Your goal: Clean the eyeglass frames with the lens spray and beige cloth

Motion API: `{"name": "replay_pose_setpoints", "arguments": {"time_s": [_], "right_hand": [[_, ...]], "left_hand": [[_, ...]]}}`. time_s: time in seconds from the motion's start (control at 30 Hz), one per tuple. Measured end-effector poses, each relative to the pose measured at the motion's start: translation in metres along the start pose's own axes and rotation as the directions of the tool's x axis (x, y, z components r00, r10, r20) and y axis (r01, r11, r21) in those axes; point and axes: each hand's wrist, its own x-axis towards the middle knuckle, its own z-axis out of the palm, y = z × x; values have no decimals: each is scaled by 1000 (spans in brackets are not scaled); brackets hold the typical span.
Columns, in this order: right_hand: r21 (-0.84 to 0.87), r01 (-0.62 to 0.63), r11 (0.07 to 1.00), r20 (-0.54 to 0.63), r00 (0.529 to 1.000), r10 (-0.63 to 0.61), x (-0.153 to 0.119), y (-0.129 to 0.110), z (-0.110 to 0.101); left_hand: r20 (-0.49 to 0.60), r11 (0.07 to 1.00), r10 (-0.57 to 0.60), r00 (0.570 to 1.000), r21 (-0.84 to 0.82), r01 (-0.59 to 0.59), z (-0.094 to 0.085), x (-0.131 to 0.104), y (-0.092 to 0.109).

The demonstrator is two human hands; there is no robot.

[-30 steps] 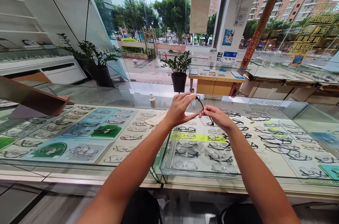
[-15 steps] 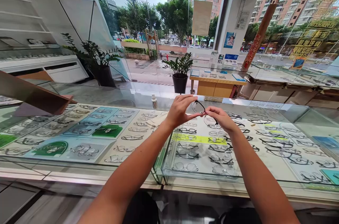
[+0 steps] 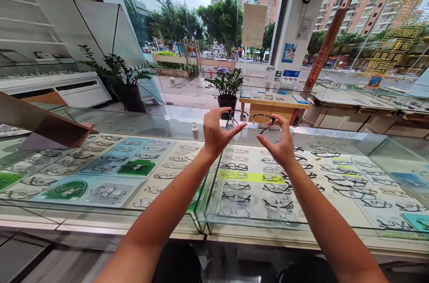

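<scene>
A pair of eyeglasses (image 3: 263, 116) with dark upper rims is held up level above the glass counter, its two lenses side by side. At its left end, my left hand (image 3: 216, 132) grips the frame between fingers and thumb, the thumb stretched beneath the left lens. My right hand (image 3: 279, 140) pinches the right end near the hinge, with its thumb lower down and apart from the lens. One dark temple slants down behind the right lens. Below the hands, rows of eyeglasses (image 3: 236, 196) lie inside the glass display case (image 3: 214, 219).
A small white bottle (image 3: 195, 131) stands on the counter to the left of my hands. Brown angled board (image 3: 50, 122) juts in at the left. Beyond the counter are a potted plant (image 3: 226, 89), a wooden table (image 3: 258, 109) and a large window.
The eyeglasses have turned from an upright, slanted pose to level, with the lenses facing me. Both hands have risen slightly and moved apart to the two ends of the frame.
</scene>
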Motion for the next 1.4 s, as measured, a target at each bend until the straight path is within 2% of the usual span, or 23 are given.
{"name": "replay_pose_setpoints", "arguments": {"time_s": [0.17,0.3,0.4,0.53,0.67,0.8,1.07,1.23,1.4], "right_hand": [[-30,110,994,-38,993,-111,50,-40,-23],[-54,137,989,-59,988,-140,69,-63,-32],[-34,134,990,-36,990,-135,71,-68,-32],[56,102,993,32,994,-104,71,-60,-34],[57,69,996,69,995,-73,72,-52,-39],[31,85,996,47,995,-86,72,-52,-42],[-3,110,994,0,994,-110,71,-56,-47],[-18,107,994,-3,994,-107,71,-54,-47],[-24,99,995,-60,993,-100,70,-52,-42]], "left_hand": [[-80,997,32,996,-74,-38,-10,57,20],[-120,994,-1,993,-109,-12,-21,79,38],[-112,990,-11,994,-139,-4,-29,81,44],[-47,984,-18,999,-177,10,-34,80,40],[65,955,-66,996,-285,82,-30,81,31],[136,912,-97,986,-386,143,-24,82,24],[170,888,-87,982,-433,154,-23,80,22],[175,848,-120,977,-494,192,-21,80,23],[160,834,-162,974,-506,222,-17,79,25]]}}
